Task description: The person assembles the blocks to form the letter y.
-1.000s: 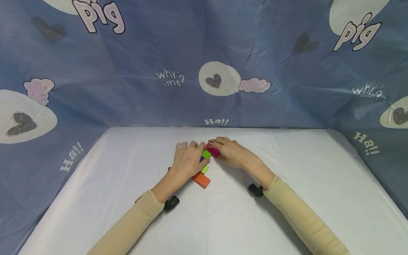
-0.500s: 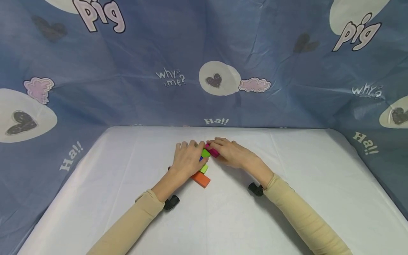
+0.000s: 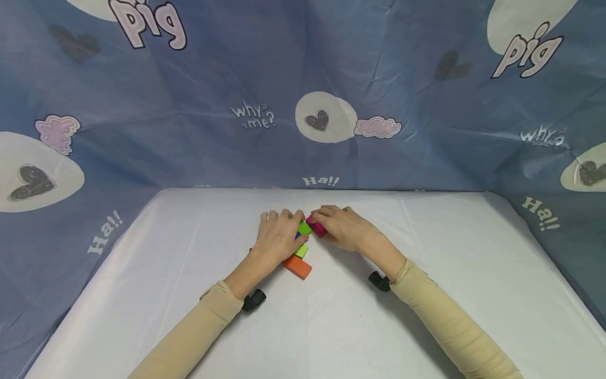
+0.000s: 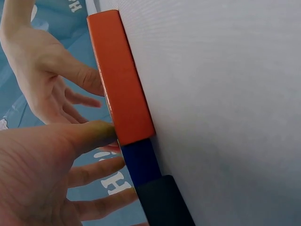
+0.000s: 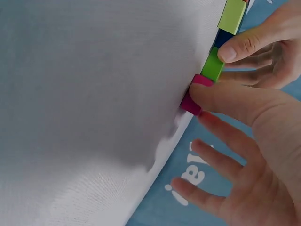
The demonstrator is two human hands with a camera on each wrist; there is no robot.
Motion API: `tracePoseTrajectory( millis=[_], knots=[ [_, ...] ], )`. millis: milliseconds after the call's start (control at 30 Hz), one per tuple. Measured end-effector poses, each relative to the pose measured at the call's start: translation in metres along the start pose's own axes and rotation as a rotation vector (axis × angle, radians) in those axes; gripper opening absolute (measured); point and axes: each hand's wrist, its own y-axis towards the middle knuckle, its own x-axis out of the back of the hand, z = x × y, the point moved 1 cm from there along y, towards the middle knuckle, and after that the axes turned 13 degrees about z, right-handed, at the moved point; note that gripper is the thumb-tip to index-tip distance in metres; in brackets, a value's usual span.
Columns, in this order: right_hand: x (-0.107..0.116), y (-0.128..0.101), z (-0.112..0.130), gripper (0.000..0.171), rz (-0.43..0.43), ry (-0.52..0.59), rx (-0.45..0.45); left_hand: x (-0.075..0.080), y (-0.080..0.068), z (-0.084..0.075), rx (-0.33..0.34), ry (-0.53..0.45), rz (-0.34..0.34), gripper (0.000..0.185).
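My right hand [image 3: 344, 227] pinches a magenta block [image 3: 316, 226] between thumb and index finger; its other fingers stay spread in the right wrist view. Right at the magenta block's end lies a green block [image 5: 213, 65], which my left hand [image 3: 278, 234] grips with the thumb on its near side and fingers behind. A dark blue block [image 5: 224, 38] shows partly beside that thumb. Nearer the person are a yellow-green block [image 3: 301, 251] and an orange block [image 3: 298, 267], the latter set at an angle. The left hand hides much of the group.
A blackish block [image 4: 164, 201] lies past a blue one [image 4: 141, 161] in the left wrist view. White cloth [image 3: 331, 326] covers the table, and a blue printed curtain [image 3: 213, 158] hangs behind and at both sides. Black wrist cameras [image 3: 254, 300] sit under both forearms.
The magenta block has tilted and shifted slightly toward the person in my right hand. The green, yellow-green and orange blocks have slid a little to the left. My left hand has barely moved.
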Motion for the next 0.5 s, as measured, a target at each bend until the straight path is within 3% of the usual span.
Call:
tracePoseTrajectory(
  millis=[500],
  knots=[
    [0.0001,-0.0003,-0.0004,0.052,-0.006,0.018,-0.025,0.0009,-0.0018,-0.0005,0.019,-0.028,0.006,0.051]
  ],
)
